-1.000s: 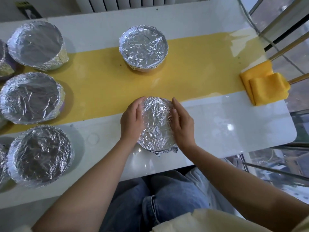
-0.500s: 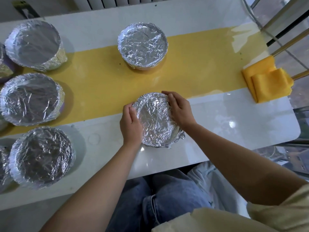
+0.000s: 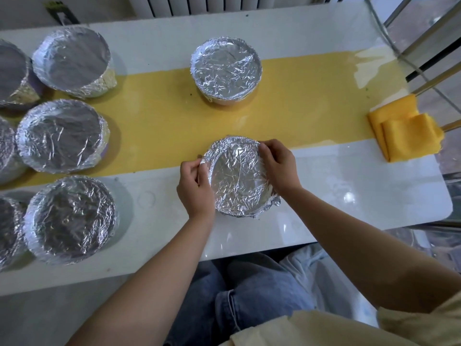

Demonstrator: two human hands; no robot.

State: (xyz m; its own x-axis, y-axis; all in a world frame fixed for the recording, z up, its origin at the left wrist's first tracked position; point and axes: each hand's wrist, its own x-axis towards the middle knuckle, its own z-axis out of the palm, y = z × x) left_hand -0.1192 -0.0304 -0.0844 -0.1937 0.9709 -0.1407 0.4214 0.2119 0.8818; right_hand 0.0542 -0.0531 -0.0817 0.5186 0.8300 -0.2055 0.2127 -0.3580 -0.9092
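White table (image 3: 349, 196), foil-covered bowl (image 3: 237, 178), contents hidden, left hand (image 3: 195, 188), right hand (image 3: 279, 168) gripping

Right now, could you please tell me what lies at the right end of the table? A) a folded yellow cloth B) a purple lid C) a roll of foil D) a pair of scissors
A: a folded yellow cloth lies there, apart from the foil-covered bowl that the left hand and right hand grip.
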